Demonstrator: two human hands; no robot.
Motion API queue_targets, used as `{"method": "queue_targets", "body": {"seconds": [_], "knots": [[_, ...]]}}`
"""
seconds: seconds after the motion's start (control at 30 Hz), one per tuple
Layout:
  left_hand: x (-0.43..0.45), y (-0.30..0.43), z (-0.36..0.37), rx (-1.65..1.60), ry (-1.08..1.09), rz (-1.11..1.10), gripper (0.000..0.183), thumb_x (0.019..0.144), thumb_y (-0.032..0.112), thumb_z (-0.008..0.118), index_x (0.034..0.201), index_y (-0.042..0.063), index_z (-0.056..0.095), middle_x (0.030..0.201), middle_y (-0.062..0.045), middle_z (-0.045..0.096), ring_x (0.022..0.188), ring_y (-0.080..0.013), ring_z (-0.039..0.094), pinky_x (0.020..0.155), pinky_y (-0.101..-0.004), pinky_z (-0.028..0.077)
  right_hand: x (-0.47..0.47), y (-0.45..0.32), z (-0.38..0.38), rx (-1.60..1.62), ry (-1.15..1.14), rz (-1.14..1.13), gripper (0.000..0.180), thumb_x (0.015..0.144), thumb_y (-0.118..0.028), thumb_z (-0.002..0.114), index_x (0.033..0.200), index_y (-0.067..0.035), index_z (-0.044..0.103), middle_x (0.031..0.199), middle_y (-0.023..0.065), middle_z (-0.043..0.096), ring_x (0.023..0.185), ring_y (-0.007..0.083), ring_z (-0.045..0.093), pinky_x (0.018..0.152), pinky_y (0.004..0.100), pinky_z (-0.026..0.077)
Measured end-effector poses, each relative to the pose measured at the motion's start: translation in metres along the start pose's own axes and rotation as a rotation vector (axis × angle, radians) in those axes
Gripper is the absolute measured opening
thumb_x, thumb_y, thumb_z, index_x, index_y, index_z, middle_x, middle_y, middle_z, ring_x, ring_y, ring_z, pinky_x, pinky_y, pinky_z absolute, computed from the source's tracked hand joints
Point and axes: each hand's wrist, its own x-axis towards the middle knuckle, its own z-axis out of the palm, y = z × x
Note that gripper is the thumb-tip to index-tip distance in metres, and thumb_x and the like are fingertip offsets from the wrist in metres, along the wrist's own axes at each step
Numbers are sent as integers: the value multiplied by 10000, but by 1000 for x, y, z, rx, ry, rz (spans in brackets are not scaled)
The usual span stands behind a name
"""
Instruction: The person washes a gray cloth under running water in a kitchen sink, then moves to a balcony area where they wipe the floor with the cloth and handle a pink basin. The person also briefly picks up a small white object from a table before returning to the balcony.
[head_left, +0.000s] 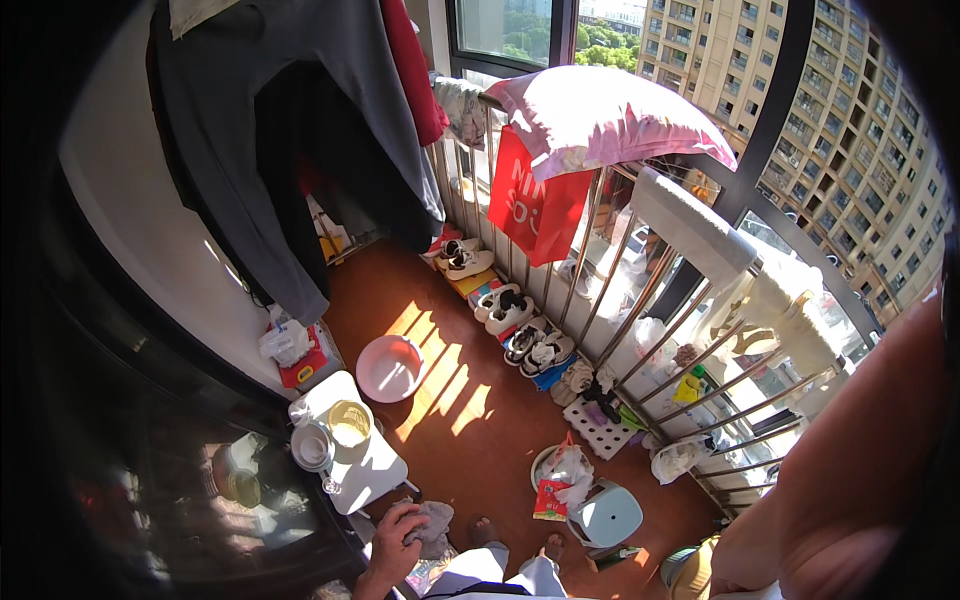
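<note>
At the bottom of the head view, my left hand (396, 541) is closed on a crumpled grey cloth (431, 529), held low beside a white table (371, 472). On that table stand a yellowish woven basket (349, 424) and pale round bowls (311, 446). My right arm runs down the right edge of the view; my right hand (731, 574) is partly cut off at the bottom, near a tan bin-like container (694, 574), and its fingers do not show clearly.
A pink basin (390, 369) sits on the brown floor. Shoes (506, 307) line the metal railing (600, 210), which carries a pink pillow (607, 120). A pale blue stool (611, 514) stands beside a bag-filled bin (538, 461). Grey trousers (217, 150) hang at left.
</note>
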Motion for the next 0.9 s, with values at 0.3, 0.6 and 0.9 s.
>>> {"method": "queue_targets", "body": {"seconds": [0.3,0.6,0.9], "knots": [[-4,-6,2,25,-38,12,406,733,-74,587,1107,28,708,1268,-145,620,1238,-343,593,1057,-396,479,7,-20,18,79,-28,38,488,1052,-357,542,1280,67,619,1146,167,611,867,175,608,729,317,507],[-6,-12,3,11,-2,45,393,735,-62,596,1099,34,707,1258,-139,618,1226,-341,596,1050,-402,482,5,-47,53,122,-98,-11,491,1058,-365,535,1271,68,625,1129,164,621,844,169,613,711,308,509],[-4,-18,-4,23,0,81,383,729,-58,606,1091,24,702,1248,-145,619,1192,-349,607,1025,-406,498,6,-48,83,171,-108,5,495,1063,-373,528,1262,68,630,1111,161,632,821,163,617,694,300,510]]}}
